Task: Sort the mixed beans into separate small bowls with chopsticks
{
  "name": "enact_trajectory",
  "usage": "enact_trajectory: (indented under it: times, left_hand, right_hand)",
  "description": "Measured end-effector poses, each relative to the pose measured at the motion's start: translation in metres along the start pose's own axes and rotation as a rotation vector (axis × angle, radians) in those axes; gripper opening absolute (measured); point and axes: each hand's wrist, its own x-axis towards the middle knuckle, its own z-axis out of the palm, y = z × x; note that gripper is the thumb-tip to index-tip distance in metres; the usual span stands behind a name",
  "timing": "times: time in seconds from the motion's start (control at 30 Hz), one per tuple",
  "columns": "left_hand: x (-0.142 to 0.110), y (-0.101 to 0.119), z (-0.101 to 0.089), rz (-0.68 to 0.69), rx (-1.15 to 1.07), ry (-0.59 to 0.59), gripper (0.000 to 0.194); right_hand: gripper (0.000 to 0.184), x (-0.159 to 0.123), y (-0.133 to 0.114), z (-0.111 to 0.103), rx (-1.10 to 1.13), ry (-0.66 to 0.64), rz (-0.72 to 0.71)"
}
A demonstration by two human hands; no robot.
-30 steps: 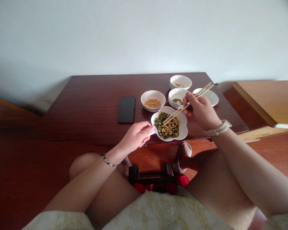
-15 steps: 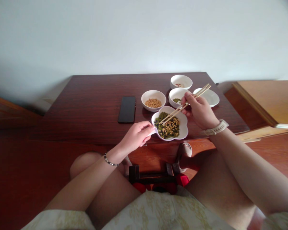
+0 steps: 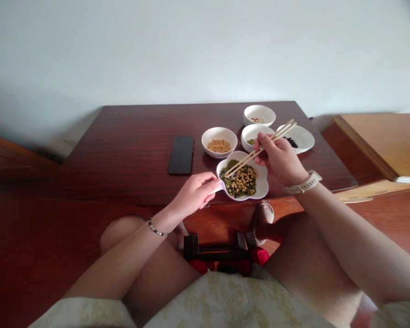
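The left hand's [image 3: 200, 191] fingers wrap the handle [image 3: 219, 187] of a petal-shaped white bowl [image 3: 262, 184] at the table's [image 3: 133, 150] near edge, hiding part of it. The right hand [image 3: 280, 157] grips chopsticks [image 3: 249, 158], their tips indistinct among mixed beans [image 3: 241, 183], and partly blocks a green-bean bowl [image 3: 253, 132] and a black-bean dish [image 3: 304, 135].

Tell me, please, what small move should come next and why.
Perhaps pinch one of the mixed beans with the chopsticks: the right hand angles their tips down there, while the left hand grips the flower-shaped bowl by its handle.
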Motion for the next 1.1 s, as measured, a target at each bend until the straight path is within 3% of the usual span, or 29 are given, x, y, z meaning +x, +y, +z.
enact_trajectory:
  times: [0.63,0.93,1.1]
  left_hand:
    - [0.002,-0.0043,0.0,0.002,-0.02,-0.008,0.041]
    - [0.0019,-0.0068,-0.0002,0.013,0.001,-0.003,0.044]
    - [0.0014,-0.0068,0.0006,0.008,-0.008,0.005,0.043]
  right_hand:
    - [0.078,-0.0042,-0.0012,0.0044,0.011,-0.013,-0.017]
    - [0.071,-0.003,-0.0019,0.0022,0.017,-0.01,0.013]
    - [0.073,0.0004,-0.0002,-0.0008,0.094,0.042,0.018]
